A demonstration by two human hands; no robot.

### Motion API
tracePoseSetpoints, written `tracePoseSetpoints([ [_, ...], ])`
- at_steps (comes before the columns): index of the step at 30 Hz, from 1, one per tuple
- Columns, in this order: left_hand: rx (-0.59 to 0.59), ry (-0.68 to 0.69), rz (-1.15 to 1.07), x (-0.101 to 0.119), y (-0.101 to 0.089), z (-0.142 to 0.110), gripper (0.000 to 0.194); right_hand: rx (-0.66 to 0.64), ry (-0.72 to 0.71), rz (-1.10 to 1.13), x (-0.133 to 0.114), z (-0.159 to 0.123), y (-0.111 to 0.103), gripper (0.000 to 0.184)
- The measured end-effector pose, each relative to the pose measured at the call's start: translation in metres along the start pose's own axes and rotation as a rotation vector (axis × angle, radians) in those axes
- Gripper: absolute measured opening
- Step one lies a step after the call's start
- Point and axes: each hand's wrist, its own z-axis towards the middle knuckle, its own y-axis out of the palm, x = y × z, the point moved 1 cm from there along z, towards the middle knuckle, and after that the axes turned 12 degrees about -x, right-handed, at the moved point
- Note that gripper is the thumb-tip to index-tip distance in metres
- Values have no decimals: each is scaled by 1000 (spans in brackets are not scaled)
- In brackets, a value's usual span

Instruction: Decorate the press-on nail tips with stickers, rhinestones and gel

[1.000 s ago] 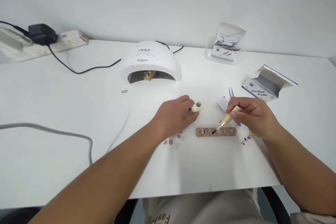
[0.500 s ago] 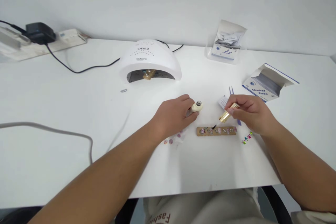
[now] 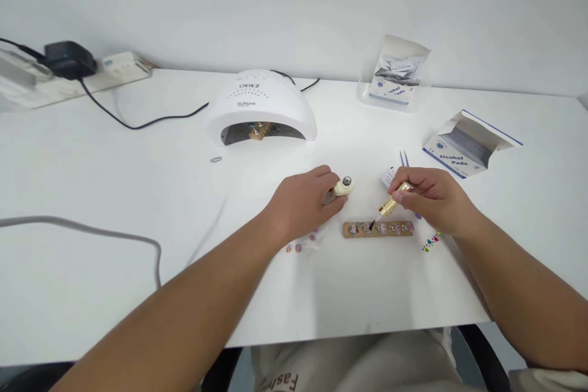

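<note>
My right hand (image 3: 434,199) pinches a gold-handled nail polish brush (image 3: 390,203). Its dark tip touches the left part of a brown strip (image 3: 377,229) that carries several small false nails. My left hand (image 3: 305,202) is closed round a small cream polish bottle (image 3: 343,187) standing open on the white table (image 3: 138,208), just left of the strip. A few loose nail tips (image 3: 298,246) lie by my left wrist. Small coloured gems (image 3: 430,242) lie under my right wrist.
A white nail lamp (image 3: 261,109) stands behind, with a gold strip inside it. An open alcohol pads box (image 3: 466,144) sits at right and a pad packet (image 3: 397,76) at the back. Purple tweezers (image 3: 404,160), a power strip (image 3: 68,76) and a grey cable (image 3: 92,229) are also here.
The brush tip has moved left along the strip, from near its middle to its left part. My left hand and the bottle have stayed put.
</note>
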Motion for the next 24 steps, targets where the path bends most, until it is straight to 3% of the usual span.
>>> tracePoseSetpoints([
  [10,7,-1,-17,1,0,-2,23,56,-32,89,0,1,-1,15],
  [16,9,0,-3,1,-1,-1,22,30,0,21,-3,0,3,16],
  [24,6,7,-6,1,-1,-1,22,158,-10,42,-1,-4,-7,12],
])
